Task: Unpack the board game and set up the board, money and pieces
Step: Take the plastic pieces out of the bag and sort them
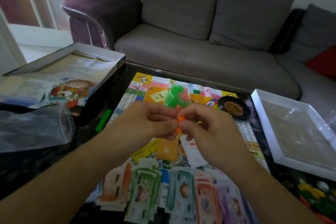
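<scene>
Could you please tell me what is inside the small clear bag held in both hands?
The small clear bag holds mostly green plastic pieces with a few orange ones. The left hand and right hand pinch its lower end, hiding whatever sits there.

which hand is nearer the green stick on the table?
Left. The left hand is just right of the green stick, raised above the board. The right hand is further right, beyond the left; both pinch the bag of pieces.

Green/orange pcs bag [177, 97]; multicolour board [140, 87]; grey sofa [181, 49]; green marker [103, 120].
</scene>
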A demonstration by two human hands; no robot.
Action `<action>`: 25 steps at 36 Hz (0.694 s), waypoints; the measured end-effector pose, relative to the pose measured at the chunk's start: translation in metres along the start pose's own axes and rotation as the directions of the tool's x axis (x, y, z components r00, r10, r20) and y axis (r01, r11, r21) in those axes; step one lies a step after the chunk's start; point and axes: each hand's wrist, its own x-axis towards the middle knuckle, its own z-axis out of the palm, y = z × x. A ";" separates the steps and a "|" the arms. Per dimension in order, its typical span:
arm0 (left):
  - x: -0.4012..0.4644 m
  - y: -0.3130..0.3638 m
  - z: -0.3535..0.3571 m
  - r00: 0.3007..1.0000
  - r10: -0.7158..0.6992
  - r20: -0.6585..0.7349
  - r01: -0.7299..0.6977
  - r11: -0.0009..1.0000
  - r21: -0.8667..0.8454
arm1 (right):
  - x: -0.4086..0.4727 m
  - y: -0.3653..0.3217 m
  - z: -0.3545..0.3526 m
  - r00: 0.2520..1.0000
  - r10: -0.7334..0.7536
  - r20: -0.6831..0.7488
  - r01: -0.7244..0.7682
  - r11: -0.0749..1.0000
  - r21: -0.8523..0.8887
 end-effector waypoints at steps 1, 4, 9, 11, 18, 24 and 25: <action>0.001 -0.001 0.000 1.000 -0.008 -0.002 0.008 1.000 -0.022 | 0.000 0.000 0.001 1.000 -0.010 -0.018 0.010 1.000 -0.011; 0.002 -0.003 0.002 0.999 -0.035 -0.012 0.034 0.994 -0.101 | -0.001 0.000 0.001 0.996 -0.036 -0.083 0.033 0.998 -0.048; 0.005 -0.006 0.008 0.997 -0.072 -0.037 0.062 0.973 -0.223 | -0.002 0.001 0.003 0.988 -0.068 -0.140 0.052 0.992 -0.117; 0.006 -0.007 0.012 0.993 -0.099 -0.064 0.077 0.956 -0.284 | -0.003 0.001 0.005 0.982 -0.093 -0.167 0.064 0.983 -0.169; 0.006 -0.025 0.032 0.973 -0.205 -0.103 0.151 0.909 -0.388 | -0.009 0.000 0.027 0.973 -0.125 -0.195 0.025 0.894 -0.448; 0.023 -0.022 0.027 0.896 -0.346 -0.279 0.251 0.912 -0.325 | -0.004 0.010 0.022 0.973 0.025 -0.229 -0.111 0.921 -0.373; 0.026 -0.018 0.026 0.882 -0.380 -0.280 0.283 0.900 -0.332 | -0.004 0.011 0.019 0.971 0.057 -0.232 -0.133 0.936 -0.326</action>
